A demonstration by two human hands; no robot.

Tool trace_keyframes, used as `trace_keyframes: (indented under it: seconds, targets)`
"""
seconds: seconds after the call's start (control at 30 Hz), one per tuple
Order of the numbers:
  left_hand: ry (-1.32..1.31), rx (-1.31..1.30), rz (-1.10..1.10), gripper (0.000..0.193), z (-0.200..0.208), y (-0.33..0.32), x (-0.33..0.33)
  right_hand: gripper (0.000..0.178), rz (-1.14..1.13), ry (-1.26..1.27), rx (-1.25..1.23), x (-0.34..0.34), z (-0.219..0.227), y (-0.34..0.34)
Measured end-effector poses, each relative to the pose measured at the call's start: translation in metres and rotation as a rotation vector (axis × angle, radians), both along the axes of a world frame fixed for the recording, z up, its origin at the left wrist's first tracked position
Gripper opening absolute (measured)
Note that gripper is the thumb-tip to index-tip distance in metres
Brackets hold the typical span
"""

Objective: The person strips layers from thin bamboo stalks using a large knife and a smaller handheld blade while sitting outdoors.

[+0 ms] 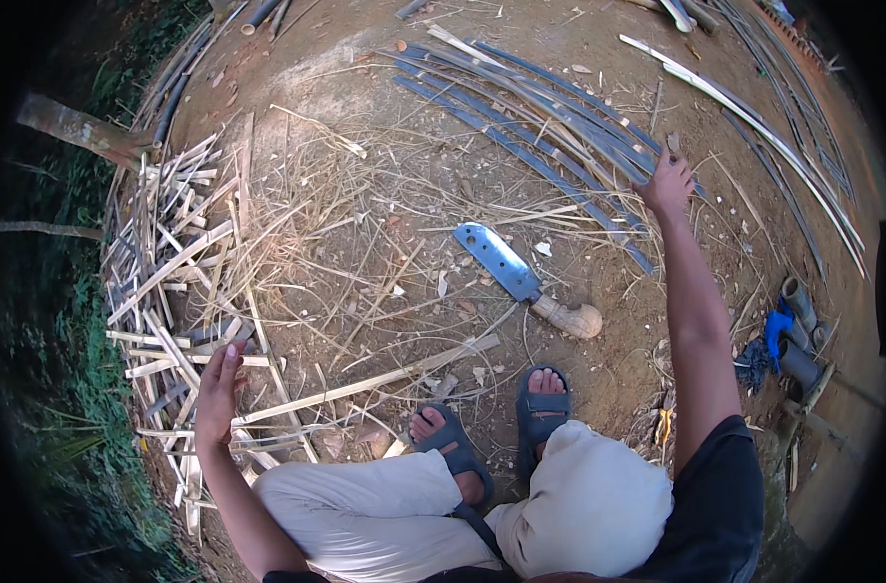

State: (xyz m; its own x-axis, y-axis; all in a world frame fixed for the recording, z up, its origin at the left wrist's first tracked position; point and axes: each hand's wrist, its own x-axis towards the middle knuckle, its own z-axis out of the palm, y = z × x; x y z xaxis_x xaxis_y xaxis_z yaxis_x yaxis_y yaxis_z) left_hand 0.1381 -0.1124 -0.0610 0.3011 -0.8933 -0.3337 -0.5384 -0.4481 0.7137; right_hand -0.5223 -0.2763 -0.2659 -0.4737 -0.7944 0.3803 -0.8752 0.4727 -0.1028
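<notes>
On the right, my right hand (668,185) reaches out to the near end of a bundle of split bamboo strips (550,107), dark green on one side and pale on the other. Its fingers are spread over the strip ends and seem to touch them; the fingertips are partly hidden. My left hand (219,396) hovers at the left by a heap of pale bamboo slats (175,253), fingers stretched out, holding nothing. Between the hands, a wide-bladed chopping knife (497,260) with holes in its blade and a curved wooden handle (567,317) lies on the ground.
Thin bamboo shavings (316,204) litter the dirt. A long pale slat (365,385) lies before my sandalled feet (544,408). More long bamboo strips (754,121) lie at the far right, with cut bamboo tubes (800,364) and a blue cloth (777,325) nearer. A trunk (83,131) stands far left.
</notes>
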Motion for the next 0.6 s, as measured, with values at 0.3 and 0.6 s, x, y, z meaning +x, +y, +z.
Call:
trace_keyframes:
  seconds: [0.3, 0.6]
  targets:
    - [-0.308, 0.035, -0.343, 0.045, 0.009, 0.014, -0.033, 0.032, 0.637, -0.373, 0.146, 0.152, -0.072, 0.155]
    - [-0.329, -0.692, -0.953, 0.040, 0.052, 0.044, -0.228, 0.015, 1.785, -0.042, 0.340, 0.393, 0.120, 0.148]
